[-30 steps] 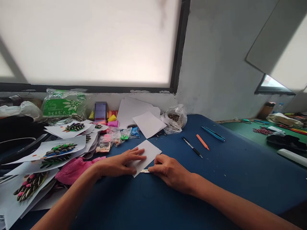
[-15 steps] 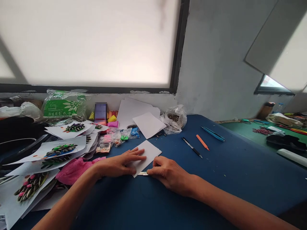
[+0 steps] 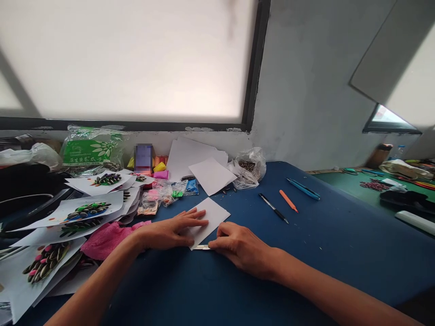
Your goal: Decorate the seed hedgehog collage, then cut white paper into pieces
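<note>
A small white sheet of paper lies on the blue table. My left hand rests on its left side with fingers stretched out and apart, pressing it flat. My right hand is closed in a pinch at the near right of the sheet. Its thumb and finger grip one end of a thin white strip, which runs along the sheet's near corner toward my left thumb. I cannot tell what the strip is made of, and part of it is hidden by my fingers.
Right of the paper lie a black pen, an orange marker and a blue craft knife. Behind are more paper and a plastic bag of seeds. Seed-decorated sheets and a pink cloth lie left.
Both hands keep their places on the paper and strip. The whole view has shifted very slightly; otherwise nothing has visibly moved.
</note>
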Demonstrator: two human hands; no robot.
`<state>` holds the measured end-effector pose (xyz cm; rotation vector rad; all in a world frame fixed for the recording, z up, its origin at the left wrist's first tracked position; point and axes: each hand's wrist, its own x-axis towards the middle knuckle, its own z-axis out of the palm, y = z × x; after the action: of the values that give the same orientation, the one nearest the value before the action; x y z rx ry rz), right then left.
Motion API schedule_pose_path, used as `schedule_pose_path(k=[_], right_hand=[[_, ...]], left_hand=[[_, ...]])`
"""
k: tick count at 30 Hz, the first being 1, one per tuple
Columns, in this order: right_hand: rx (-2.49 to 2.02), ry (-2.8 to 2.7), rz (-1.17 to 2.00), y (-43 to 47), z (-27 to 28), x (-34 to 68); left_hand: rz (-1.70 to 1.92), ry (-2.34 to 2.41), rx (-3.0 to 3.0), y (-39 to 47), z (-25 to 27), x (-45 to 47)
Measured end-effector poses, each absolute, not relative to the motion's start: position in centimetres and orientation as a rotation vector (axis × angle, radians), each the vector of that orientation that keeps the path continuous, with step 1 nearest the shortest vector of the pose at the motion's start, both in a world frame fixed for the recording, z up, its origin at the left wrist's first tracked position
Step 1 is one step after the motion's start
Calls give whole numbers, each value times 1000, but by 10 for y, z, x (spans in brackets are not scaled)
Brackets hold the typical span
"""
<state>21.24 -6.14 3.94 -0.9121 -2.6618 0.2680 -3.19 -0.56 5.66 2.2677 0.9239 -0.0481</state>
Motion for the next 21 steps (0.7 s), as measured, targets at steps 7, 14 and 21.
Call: schedule_pose_path(k=[7, 14, 21], right_hand=[[-875, -2686, 245, -64, 38, 210], [-931, -2621, 302, -62, 47, 223], [-1790, -2354, -116, -40, 57, 254]], left_hand=[[-13, 897, 2274, -5, 56, -32], [62, 938, 2231, -6, 50, -33], [246, 1190, 2496, -19, 53, -12]])
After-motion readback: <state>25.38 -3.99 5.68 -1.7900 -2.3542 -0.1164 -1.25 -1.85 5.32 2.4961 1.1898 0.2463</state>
